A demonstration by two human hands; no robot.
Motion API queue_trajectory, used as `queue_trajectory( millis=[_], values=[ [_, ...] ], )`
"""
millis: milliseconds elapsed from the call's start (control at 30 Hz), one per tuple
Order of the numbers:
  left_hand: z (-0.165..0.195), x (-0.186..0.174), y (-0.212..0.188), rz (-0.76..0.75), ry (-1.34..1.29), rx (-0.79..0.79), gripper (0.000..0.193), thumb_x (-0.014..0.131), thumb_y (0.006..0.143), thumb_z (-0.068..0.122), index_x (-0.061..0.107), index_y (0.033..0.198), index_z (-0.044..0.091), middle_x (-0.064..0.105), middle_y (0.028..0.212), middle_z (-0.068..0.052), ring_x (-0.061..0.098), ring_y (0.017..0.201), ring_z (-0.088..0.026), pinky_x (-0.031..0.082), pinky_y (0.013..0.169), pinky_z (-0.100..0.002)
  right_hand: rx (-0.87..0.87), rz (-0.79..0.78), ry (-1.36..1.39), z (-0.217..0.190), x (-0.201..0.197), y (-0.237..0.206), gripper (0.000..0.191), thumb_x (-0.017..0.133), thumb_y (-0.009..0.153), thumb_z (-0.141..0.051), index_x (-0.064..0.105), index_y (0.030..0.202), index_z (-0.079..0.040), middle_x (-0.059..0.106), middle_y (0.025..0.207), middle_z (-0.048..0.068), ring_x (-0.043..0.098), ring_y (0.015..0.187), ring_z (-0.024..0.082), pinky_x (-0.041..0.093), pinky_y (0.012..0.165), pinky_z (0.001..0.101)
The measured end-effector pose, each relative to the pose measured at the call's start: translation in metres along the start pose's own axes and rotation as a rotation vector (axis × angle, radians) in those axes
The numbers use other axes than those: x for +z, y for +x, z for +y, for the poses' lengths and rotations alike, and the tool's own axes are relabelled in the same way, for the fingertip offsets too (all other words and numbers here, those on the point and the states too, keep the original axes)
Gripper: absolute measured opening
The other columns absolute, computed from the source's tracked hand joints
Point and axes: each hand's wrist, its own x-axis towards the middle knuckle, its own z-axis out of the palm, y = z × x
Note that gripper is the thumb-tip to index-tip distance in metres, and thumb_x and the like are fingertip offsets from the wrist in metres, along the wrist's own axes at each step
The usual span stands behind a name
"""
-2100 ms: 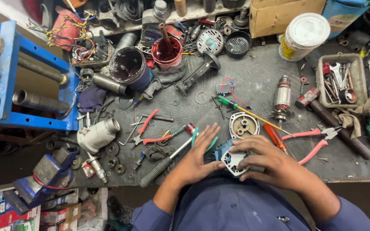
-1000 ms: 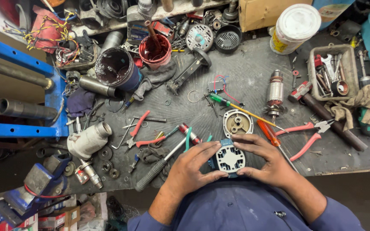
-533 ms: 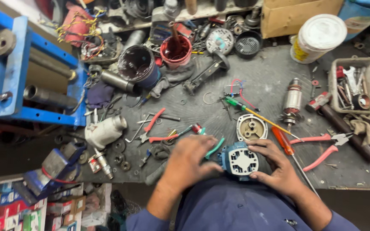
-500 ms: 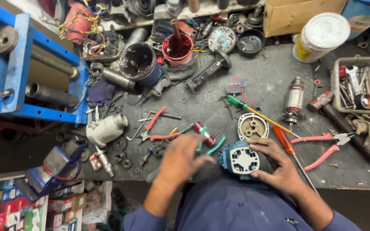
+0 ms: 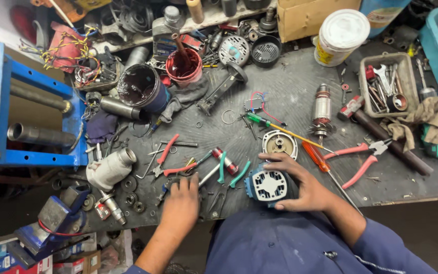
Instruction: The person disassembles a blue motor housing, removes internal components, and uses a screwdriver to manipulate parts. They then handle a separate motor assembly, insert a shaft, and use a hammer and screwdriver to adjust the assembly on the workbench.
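Note:
My right hand [image 5: 305,187] grips a blue motor housing with a white slotted end cap [image 5: 268,186] at the near edge of the dark workbench [image 5: 290,96]. My left hand [image 5: 181,203] lies palm down on the bench to the left, fingers over a dark tool beside red-handled pliers [image 5: 168,157] and teal-handled pliers [image 5: 229,172]. Whether the left hand grips anything cannot be seen. A round silver end cover [image 5: 280,144] sits just beyond the right hand's fingertips.
An orange-handled screwdriver [image 5: 320,162], red pliers [image 5: 363,157] and a motor armature [image 5: 322,109] lie to the right. A tray of wrenches [image 5: 386,86], a white tub [image 5: 343,35], dark cans [image 5: 140,86] and a blue press frame [image 5: 21,106] ring the bench. A blue vise [image 5: 51,223] sits lower left.
My left hand has left the motor housing and moved left to the tools near the pliers. My right hand keeps holding the housing at the bench edge.

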Motion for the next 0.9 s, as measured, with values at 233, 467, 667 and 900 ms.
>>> queue_trajectory(
  millis=[233, 467, 667, 900],
  values=[
    [-0.006, -0.023, 0.003, -0.027, -0.020, 0.080, 0.052, 0.066, 0.083, 0.013, 0.055, 0.133, 0.008, 0.063, 0.105, -0.011, 0.065, 0.096, -0.030, 0.059, 0.074, -0.039, -0.028, 0.029, 0.060, 0.013, 0.006, 0.002, 0.068, 0.087, 0.073, -0.033, 0.063, 0.132, -0.012, 0.056, 0.152, 0.017, 0.051, 0.143, 0.034, 0.036, 0.120, 0.0500],
    [-0.027, -0.080, 0.020, -0.078, -0.590, -0.119, 0.066, 0.077, 0.086, 0.028, 0.050, 0.143, 0.006, 0.071, 0.106, -0.020, 0.068, 0.098, -0.037, 0.053, 0.079, -0.043, -0.020, 0.039, 0.073, 0.016, 0.009, -0.002, 0.072, 0.088, 0.072, -0.034, 0.063, 0.136, -0.012, 0.056, 0.151, 0.016, 0.051, 0.142, 0.033, 0.037, 0.119, 0.0492],
    [-0.004, -0.103, 0.013, -0.200, -1.060, -0.217, 0.059, 0.072, 0.095, 0.022, 0.052, 0.149, 0.013, 0.071, 0.087, -0.019, 0.064, 0.073, -0.037, 0.057, 0.068, -0.039, 0.003, 0.040, 0.077, 0.019, 0.009, -0.004, 0.073, 0.088, 0.072, -0.035, 0.063, 0.137, -0.012, 0.056, 0.151, 0.016, 0.053, 0.140, 0.033, 0.038, 0.118, 0.0488],
    [0.015, -0.137, -0.002, -0.080, -0.700, 0.537, 0.059, 0.073, 0.092, 0.017, 0.056, 0.148, 0.017, 0.062, 0.085, -0.007, 0.066, 0.067, -0.028, 0.053, 0.060, -0.039, -0.044, 0.031, 0.059, 0.017, 0.008, -0.003, 0.079, 0.090, 0.075, -0.035, 0.059, 0.143, -0.012, 0.055, 0.155, 0.016, 0.052, 0.145, 0.033, 0.038, 0.122, 0.0495]
  ],
)
